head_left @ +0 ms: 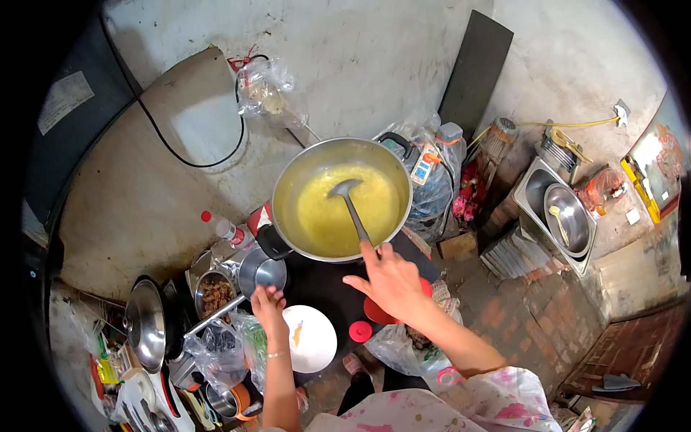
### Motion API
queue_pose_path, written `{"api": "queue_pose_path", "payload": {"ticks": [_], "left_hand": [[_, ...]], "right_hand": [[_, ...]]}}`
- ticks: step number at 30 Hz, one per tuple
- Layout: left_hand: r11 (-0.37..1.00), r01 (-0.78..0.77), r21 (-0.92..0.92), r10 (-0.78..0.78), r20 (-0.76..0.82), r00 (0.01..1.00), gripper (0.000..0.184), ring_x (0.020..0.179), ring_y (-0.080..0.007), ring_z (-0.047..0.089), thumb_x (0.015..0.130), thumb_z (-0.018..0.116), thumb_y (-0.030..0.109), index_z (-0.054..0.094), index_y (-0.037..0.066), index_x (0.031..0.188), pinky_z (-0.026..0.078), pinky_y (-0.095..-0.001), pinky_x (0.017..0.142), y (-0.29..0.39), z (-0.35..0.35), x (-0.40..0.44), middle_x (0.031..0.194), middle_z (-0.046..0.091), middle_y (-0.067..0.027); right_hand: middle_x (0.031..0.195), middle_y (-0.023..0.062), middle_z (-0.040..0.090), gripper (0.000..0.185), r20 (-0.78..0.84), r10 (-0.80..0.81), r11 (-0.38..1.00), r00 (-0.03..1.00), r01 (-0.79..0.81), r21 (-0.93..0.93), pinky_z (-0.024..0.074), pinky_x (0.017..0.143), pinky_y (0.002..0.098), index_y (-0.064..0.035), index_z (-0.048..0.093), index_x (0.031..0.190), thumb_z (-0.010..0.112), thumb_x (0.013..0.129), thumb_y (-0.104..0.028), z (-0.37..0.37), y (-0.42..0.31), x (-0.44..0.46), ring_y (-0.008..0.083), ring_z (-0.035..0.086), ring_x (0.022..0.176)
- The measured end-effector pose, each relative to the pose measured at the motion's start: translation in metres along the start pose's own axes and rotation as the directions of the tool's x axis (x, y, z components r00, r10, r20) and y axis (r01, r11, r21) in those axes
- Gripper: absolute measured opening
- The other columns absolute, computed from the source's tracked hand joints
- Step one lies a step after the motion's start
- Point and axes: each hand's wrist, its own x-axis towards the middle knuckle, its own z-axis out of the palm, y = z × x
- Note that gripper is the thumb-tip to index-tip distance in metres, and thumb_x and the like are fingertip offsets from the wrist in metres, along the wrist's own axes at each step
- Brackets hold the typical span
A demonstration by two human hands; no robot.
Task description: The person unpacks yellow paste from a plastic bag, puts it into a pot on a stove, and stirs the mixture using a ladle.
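Note:
A large two-handled metal pot [282, 189] holds bubbling yellow liquid. A ladle [353, 209] leans in it, its bowl in the liquid and its handle crossing the near rim. My right hand [394, 284] is at the handle's lower end, fingers bent over it and thumb stuck out to the left. My left hand [268, 309] is lower left, its bent fingertips at the rim of a long-handled metal dipper [263, 272]; its grip is partly hidden. Close beside my left wrist is a white bowl [317, 338] with a small orange-brown smear inside.
A metal bowl of brown food pieces [214, 294], a bottle [230, 232] and a lidded pan [146, 324] stand left. A red lid [360, 331] and red bowl [378, 311] are near my right arm. A power strip [425, 167] hangs right of the pot; a sink [536, 183] stands far right.

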Motion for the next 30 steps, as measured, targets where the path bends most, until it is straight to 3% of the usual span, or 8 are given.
{"api": "queue_pose_path", "payload": {"ticks": [2,5,11,15,21,27,29,30], "left_hand": [[1.0,0.009,0.023,-0.008,-0.041,0.999,0.024,0.065,-0.0097,0.052,0.087,0.05,0.033,0.046,0.011,0.097,0.04,-0.0233,0.055,0.003,-0.016,-0.02,0.076,0.054,0.0011],[0.999,0.017,-0.039,-0.02,-0.078,0.997,0.022,0.063,-0.0094,0.05,0.088,0.049,0.032,0.046,0.012,0.097,0.039,-0.0226,0.053,0.002,-0.043,-0.04,0.076,0.054,0.0012],[0.992,0.057,-0.116,-0.08,-0.2,0.976,0.02,0.062,-0.0086,0.048,0.088,0.048,0.03,0.045,0.011,0.095,0.038,-0.0219,0.054,-0.007,-0.09,-0.061,0.075,0.053,0.0011],[0.994,0.064,-0.09,-0.08,-0.191,0.978,0.02,0.063,-0.0083,0.049,0.089,0.047,0.029,0.045,0.01,0.097,0.039,-0.0218,0.054,-0.009,-0.111,-0.07,0.076,0.053,0.0009],[0.994,0.059,-0.089,-0.078,-0.231,0.97,0.02,0.064,-0.0081,0.049,0.089,0.046,0.028,0.045,0.009,0.096,0.039,-0.0219,0.055,-0.009,-0.115,-0.072,0.077,0.054,0.001],[0.99,0.089,-0.11,-0.108,-0.186,0.977,0.02,0.063,-0.008,0.049,0.09,0.044,0.028,0.044,0.009,0.096,0.039,-0.0218,0.055,-0.008,-0.107,-0.074,0.077,0.053,0.0012],[0.991,0.074,-0.108,-0.09,-0.159,0.983,0.019,0.063,-0.0079,0.049,0.09,0.045,0.028,0.045,0.01,0.096,0.039,-0.0216,0.055,-0.009,-0.105,-0.076,0.077,0.053,0.0014],[0.993,0.06,-0.102,-0.074,-0.133,0.988,0.019,0.063,-0.0078,0.049,0.09,0.045,0.028,0.045,0.01,0.095,0.039,-0.0215,0.055,-0.009,-0.105,-0.078,0.076,0.053,0.0017]], "right_hand": [[0.084,0.0219,0.056,0.051,0.318,0.118,0.992,0.941,-0.097,-0.079,0.0501,0.055,0.0391,0.0033,0.04,0.114,0.06,0.077,-0.024,0.008,-0.006,0.012,0.0343,0.061,0.068],[0.082,0.0225,0.056,0.044,0.388,0.176,0.974,0.905,-0.102,-0.202,0.052,0.056,0.0365,0.0061,0.04,0.115,0.053,0.078,-0.013,0.03,0.003,0.021,0.0325,0.062,0.071],[0.087,0.0259,0.054,0.041,0.266,0.234,0.964,0.935,-0.189,-0.185,0.0525,0.056,0.0394,0.0074,0.037,0.117,0.046,0.079,-0.005,0.035,0.017,0.026,0.0368,0.062,0.07],[0.087,0.0278,0.052,0.041,0.2,0.131,0.967,0.971,-0.081,-0.241,0.0517,0.053,0.0407,0.0069,0.037,0.117,0.043,0.078,-0.002,0.012,0.035,0.02,0.0365,0.061,0.064],[0.087,0.0267,0.051,0.042,-0.005,0.08,0.997,0.997,-0.08,0.003,0.0485,0.059,0.047,0.0036,0.036,0.119,0.045,0.079,-0.002,-0.041,0.054,0.022,0.0426,0.057,0.066],[0.086,0.0274,0.053,0.04,-0.061,0.052,0.984,0.997,-0.041,0.171,0.0458,0.067,0.0457,0.0013,0.038,0.121,0.044,0.081,-0.003,-0.036,0.077,0.033,0.0424,0.057,0.076],[0.083,0.0186,0.054,0.039,-0.018,0.176,0.875,0.984,-0.149,0.46,0.0447,0.056,0.0361,-0.0005,0.039,0.123,0.04,0.084,-0.004,-0.031,0.073,0.033,0.024,0.053,0.058],[0.083,0.0186,0.054,0.039,-0.017,0.174,0.875,0.985,-0.147,0.461,0.0447,0.056,0.0361,-0.0005,0.039,0.123,0.04,0.084,-0.004,-0.031,0.075,0.034,0.024,0.053,0.058]]}}
